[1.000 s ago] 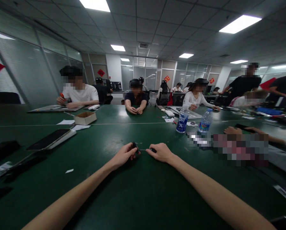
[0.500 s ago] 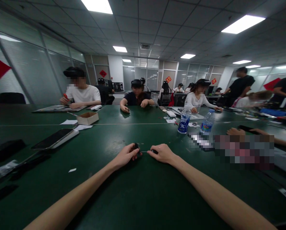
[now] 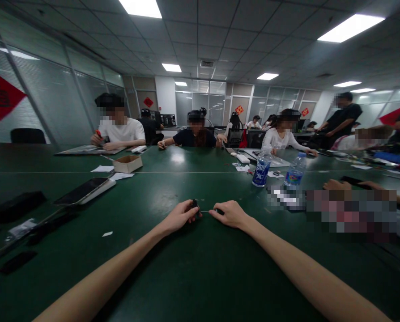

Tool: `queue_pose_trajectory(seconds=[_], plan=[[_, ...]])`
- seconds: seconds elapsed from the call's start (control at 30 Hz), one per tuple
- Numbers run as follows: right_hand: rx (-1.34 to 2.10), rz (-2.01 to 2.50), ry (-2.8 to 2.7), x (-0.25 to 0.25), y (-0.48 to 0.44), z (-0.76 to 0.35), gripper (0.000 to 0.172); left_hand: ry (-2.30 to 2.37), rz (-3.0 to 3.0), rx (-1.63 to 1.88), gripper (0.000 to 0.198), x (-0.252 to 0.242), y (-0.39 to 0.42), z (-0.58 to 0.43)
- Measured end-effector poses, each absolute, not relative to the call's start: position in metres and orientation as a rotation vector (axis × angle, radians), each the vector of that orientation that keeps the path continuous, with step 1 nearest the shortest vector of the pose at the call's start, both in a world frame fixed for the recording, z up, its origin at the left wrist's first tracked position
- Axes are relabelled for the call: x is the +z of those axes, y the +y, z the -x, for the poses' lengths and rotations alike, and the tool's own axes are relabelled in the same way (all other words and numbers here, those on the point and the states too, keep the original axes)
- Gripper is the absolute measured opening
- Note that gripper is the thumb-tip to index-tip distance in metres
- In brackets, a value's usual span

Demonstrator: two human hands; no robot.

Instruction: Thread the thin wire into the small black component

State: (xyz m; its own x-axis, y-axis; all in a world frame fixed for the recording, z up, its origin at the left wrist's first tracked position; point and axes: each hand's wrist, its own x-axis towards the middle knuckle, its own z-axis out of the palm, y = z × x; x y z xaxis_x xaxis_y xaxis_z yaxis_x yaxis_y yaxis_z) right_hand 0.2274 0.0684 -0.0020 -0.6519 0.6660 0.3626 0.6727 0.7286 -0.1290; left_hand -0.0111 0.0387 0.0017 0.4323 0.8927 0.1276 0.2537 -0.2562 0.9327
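Note:
My left hand (image 3: 180, 218) is closed around a small black part (image 3: 195, 205), its fingers hiding most of it. Facing it, my right hand (image 3: 231, 214) grips the dark handle of what looks like a screwdriver (image 3: 205, 211). Its thin, pale shaft spans the short gap between the hands and points at the black part. Whether the tip touches the part is too small to tell. Both hands rest low over the green table (image 3: 186, 268), in front of me.
To the left lie a tablet-like device (image 3: 82, 191), an open cardboard box (image 3: 128, 164), a white scrap (image 3: 107, 234) and black pieces (image 3: 18, 262). Two bottles, one dark blue (image 3: 261, 172) and one clear (image 3: 294, 171), stand at right. Several people sit across the table.
The whole view has shifted slightly to the right. Both hands keep their hold, nearly unmoved. Across the table, a person's hands have spread further apart.

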Motion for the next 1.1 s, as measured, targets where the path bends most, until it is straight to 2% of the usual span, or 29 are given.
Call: queue_pose_trajectory(seconds=[1.1], plan=[[-0.101,1.171,-2.479,-0.0047,0.0653,-0.2196,0.050,0.969,-1.699,0.929,0.038,-0.0065,0.0445,0.0174]])
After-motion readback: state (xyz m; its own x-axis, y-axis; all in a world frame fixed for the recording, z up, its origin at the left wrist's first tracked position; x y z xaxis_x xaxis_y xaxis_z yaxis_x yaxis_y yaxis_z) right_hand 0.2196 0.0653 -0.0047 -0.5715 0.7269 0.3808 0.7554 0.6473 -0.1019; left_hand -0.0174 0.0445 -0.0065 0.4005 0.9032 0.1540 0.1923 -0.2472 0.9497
